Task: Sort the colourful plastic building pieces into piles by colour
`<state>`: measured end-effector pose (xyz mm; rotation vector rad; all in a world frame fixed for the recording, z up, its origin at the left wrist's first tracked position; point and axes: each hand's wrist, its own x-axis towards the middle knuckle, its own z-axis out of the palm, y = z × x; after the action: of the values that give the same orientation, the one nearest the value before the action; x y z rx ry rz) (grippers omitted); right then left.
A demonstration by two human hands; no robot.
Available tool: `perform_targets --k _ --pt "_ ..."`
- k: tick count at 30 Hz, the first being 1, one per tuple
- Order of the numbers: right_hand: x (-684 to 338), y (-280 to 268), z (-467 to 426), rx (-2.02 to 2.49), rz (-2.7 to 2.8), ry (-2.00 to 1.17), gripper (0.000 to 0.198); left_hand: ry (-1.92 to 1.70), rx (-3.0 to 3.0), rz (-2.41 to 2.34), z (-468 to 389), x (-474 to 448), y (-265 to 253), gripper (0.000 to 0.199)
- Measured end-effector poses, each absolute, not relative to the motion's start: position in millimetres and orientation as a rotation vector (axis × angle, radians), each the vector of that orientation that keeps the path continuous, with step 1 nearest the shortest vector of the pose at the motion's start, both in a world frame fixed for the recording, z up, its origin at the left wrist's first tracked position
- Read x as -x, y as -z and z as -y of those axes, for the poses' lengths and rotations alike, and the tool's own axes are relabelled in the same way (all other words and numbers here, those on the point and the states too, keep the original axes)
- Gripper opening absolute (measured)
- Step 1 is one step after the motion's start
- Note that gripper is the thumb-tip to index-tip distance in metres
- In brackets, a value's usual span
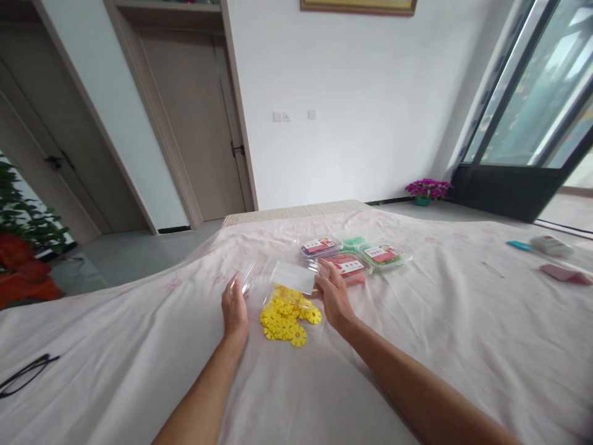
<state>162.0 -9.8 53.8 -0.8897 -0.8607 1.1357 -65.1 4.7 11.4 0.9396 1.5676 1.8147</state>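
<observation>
A clear plastic box point(265, 276) stands opened out between my hands, with the white back of a label point(293, 277) showing on it. My left hand point(235, 310) grips its left edge, thumb and fingers on the clear wall. On the other side my right hand point(334, 298) holds the edge beside the label. Yellow notched plastic discs point(283, 318) lie heaped just below, partly behind the clear plastic. Right beside my right hand are closed boxes with purple point(320, 246), red point(347, 266) and green point(382, 254) contents.
A pale floral cloth point(445, 321) covers the wide surface. Black-framed glasses point(28, 374) lie at the left edge. To the far right are a blue item point(519, 246), a clear packet point(551, 246), a pink cloth-like piece point(564, 274) and a thin white stick point(493, 269).
</observation>
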Motion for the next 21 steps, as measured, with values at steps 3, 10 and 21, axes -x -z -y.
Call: perform_targets --k 3,10,21 --pt "-156 -56 15 0.865 0.885 -1.248 0.071 -1.76 -0.968 -1.517 -3 58 -10 0.054" --pt "-151 -51 19 0.756 1.066 -1.48 0.065 -1.784 -0.905 -1.408 -4 54 -11 0.049" --pt "-167 -45 4 0.892 1.092 -1.187 0.056 -1.748 -0.402 -1.443 -4 69 -40 0.037"
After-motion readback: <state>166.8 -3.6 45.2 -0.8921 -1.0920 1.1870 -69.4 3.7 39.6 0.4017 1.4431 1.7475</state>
